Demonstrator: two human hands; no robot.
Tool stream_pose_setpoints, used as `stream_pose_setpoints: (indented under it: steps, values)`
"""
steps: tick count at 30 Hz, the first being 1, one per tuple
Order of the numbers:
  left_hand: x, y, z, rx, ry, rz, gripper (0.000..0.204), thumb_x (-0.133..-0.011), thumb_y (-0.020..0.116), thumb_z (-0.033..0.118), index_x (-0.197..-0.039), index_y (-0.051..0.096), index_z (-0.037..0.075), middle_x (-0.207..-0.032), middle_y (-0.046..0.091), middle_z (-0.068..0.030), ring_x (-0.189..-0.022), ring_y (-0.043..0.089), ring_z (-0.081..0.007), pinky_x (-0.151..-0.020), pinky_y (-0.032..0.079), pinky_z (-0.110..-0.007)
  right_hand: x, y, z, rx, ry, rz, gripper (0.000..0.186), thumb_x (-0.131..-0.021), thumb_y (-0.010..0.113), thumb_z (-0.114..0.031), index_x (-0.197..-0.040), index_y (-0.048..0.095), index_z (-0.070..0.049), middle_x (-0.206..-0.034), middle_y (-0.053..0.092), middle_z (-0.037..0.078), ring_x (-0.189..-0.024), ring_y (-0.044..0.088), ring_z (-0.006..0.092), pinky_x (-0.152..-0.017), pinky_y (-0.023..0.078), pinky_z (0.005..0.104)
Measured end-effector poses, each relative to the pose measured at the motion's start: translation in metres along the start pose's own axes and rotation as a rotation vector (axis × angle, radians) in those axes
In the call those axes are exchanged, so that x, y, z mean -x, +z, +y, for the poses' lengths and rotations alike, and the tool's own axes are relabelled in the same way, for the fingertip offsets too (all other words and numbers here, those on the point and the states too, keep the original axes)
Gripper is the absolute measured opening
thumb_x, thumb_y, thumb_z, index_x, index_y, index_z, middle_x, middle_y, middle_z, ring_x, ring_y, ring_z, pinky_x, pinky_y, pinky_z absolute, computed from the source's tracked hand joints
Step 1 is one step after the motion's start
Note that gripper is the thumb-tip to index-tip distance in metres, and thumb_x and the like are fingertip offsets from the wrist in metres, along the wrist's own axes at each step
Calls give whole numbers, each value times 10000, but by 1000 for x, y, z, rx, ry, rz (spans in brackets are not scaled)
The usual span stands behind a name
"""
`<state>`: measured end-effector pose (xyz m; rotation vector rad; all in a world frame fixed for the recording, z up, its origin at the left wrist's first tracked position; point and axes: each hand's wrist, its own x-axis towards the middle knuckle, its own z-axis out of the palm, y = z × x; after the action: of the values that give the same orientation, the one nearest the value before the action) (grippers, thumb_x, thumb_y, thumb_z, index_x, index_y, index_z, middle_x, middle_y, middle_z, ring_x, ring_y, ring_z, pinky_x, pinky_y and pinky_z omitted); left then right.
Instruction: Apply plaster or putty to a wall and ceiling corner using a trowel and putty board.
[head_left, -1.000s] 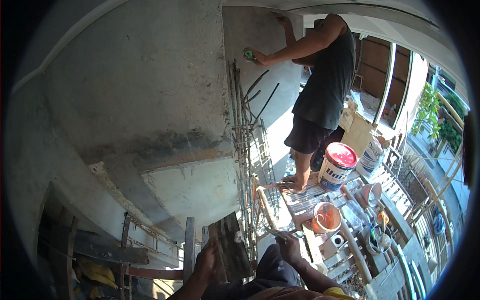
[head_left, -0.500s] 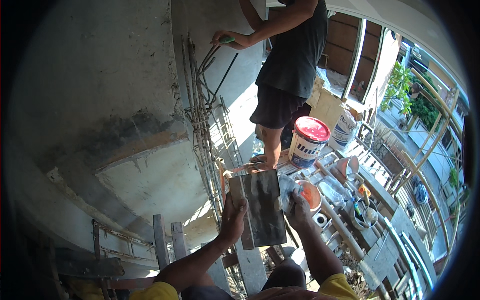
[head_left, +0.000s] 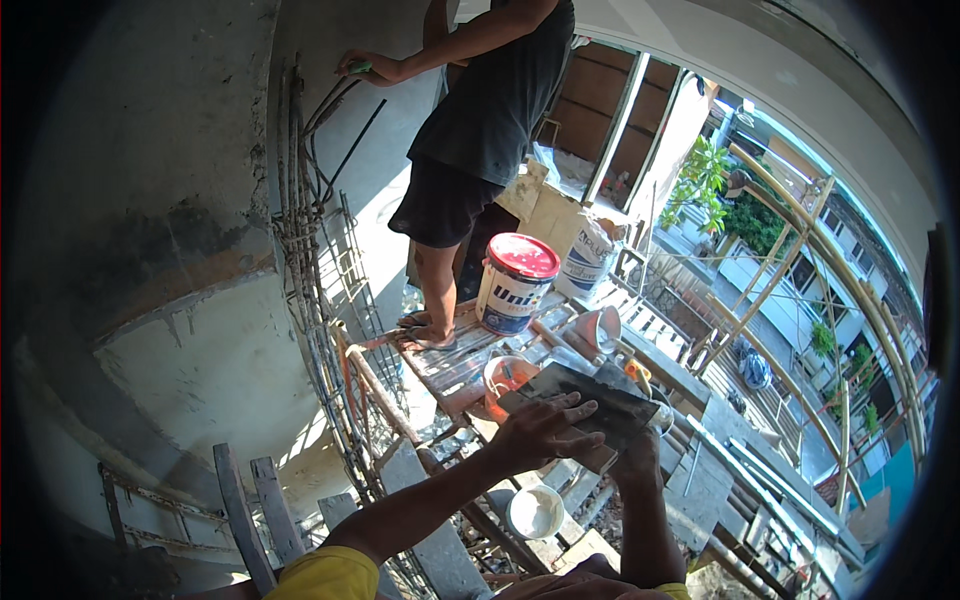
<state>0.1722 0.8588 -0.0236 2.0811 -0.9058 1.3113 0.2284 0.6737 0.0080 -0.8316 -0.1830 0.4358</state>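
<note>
In front of me is a dark, flat rectangular plate, smeared with grey and edged by a paler strip; it looks like a plastering tool, exact kind unclear. My left hand grips its near left edge, fingers spread over the upper face and thumb hidden. At the near right end, my right hand holds it from below, its fingers mostly covered by the plate. Just beyond the plate's left corner stands an orange-lined bucket. A white pail with pale contents sits below my hands.
Ahead, a co-worker stands at the wall holding something green. A red-lidded paint bucket and a white sack stand nearby. Rebar rises at the left. Wooden planks with gaps lie below; bamboo poles rise at the right.
The plate has swung from upright to a flatter, slanted pose, moving right with both hands. My left fingers now reach across its face. The view has shifted rightward; the co-worker appears farther left.
</note>
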Motion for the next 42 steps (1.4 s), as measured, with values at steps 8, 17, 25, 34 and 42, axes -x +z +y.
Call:
stream_pose_setpoints:
  steps: [8, 17, 25, 34, 42]
  values:
    - [33, 60, 5, 467, -787, 179, 346, -923, 544, 190, -1171, 448, -31, -1022, 596, -241, -907, 599, -393, -738, 483, -421, 75, 2, -65, 119, -342, 82, 309, -947, 475, -113, -1234, 438, -4, -1174, 554, 126, -1067, 569, 218, -931, 469, 370]
    - [16, 75, 14, 2165, -1492, 69, 415, -961, 380, 286, -1240, 461, -10, -1183, 572, -168, -1056, 584, -294, -952, 453, -411, 92, -10, -27, 1822, -1125, -193, 465, -723, 635, -7, -1180, 599, -84, -1199, 561, 149, -1090, 562, 322, -916, 478, 402]
    - [22, 55, 5, 2408, -1489, 188, 376, -959, 444, 367, -1200, 541, 95, -1031, 606, -35, -911, 605, -144, -804, 494, -264, 95, -18, -22, 1827, -1189, 9, 523, -712, 617, 16, -1226, 555, -61, -1186, 545, 165, -1100, 544, 322, -928, 464, 429]
    - [42, 60, -9, 2337, -985, -34, 351, -990, 395, 259, -1248, 505, 49, -1166, 591, -71, -1008, 594, -129, -874, 482, -272, 79, -39, -23, 1777, -1011, 204, 562, -691, 549, 77, -1230, 555, -83, -1194, 543, 161, -1120, 520, 332, -966, 438, 440]
    - [58, 67, -16, 2285, -1178, 58, 363, -984, 408, 268, -1246, 512, 39, -1146, 611, -95, -993, 621, -202, -896, 500, -314, 65, -65, -32, 1745, -855, 215, 418, -779, 528, 80, -1174, 593, -41, -1046, 600, 177, -946, 586, 336, -830, 482, 422]
